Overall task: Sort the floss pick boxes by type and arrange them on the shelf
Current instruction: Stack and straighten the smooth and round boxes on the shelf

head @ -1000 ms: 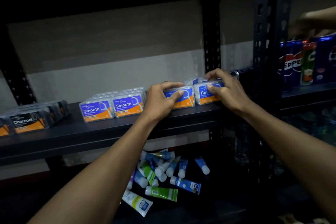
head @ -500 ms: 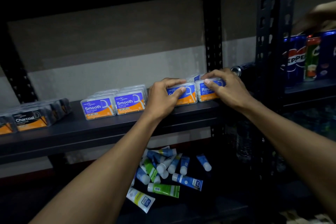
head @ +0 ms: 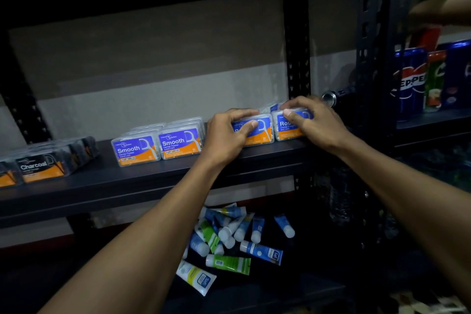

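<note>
Since the previous second has brought almost no movement, head view: both hands are still found on the same two front boxes at the right end of the shelf (head: 127,181). The grouping is judged nearly finished, with only squaring-up left.

- left hand (head: 226,135): fingers curled over the top of the left box (head: 262,132), thumb pressed on its blue-orange face; label mostly covered.
- right hand (head: 313,122): right box (head: 281,129) gripped likewise; "Rou…" legible.
- Smooth boxes (head: 136,150): two rows, marked "Smooth Dental Flosser".
- Charcoal boxes (head: 40,167): far left, black.
- tubes (head: 229,237): heaped below, print unreadable.
- Pepsi cans (head: 410,79): stood on the adjoining rack.
</note>
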